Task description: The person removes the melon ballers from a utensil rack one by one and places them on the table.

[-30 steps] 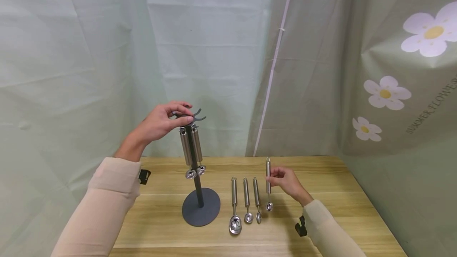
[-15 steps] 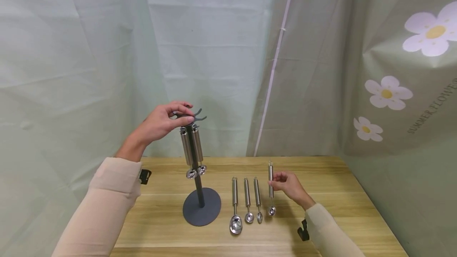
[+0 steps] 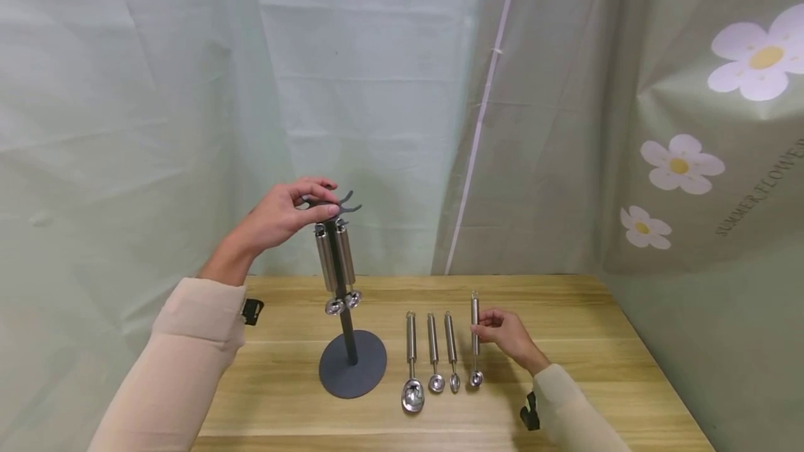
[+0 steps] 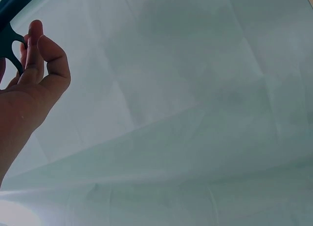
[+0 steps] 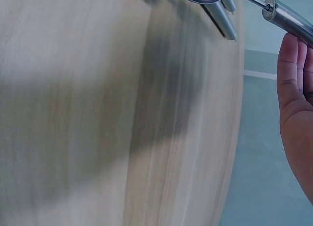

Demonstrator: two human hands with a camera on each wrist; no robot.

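Now, spoon in hand: the small steel measuring spoon (image 3: 475, 337) has come down over the last second; a second ago it was lifted with its handle tip higher against the far edge, and now its bowl sits at or just above the counter (image 3: 565, 298), in line with the bowls of the row.
Where it is: just right of three other spoons (image 3: 432, 354) lying side by side on the counter, handles pointing far, bowls near; it makes a fourth in that line.
Right hand: the right hand (image 3: 505, 335) pinches the handle of that spoon between thumb and fingertips; the right wrist view shows the fingers (image 5: 293, 79) against the handle, the bowl off at the top edge.
Reading: the spoon looks nearly set down, though the grip is not yet let go.
Left hand: the left hand (image 3: 283, 213) has not shifted; its fingers and thumb grip the dark hook top (image 3: 336, 205) of the stand (image 3: 352, 365), steadying it.
On the stand: two spoons (image 3: 336, 264) hang from the hooks, bowls down, beside the post.
Around: pale green curtain (image 3: 188, 89) behind, with flower prints at the right.
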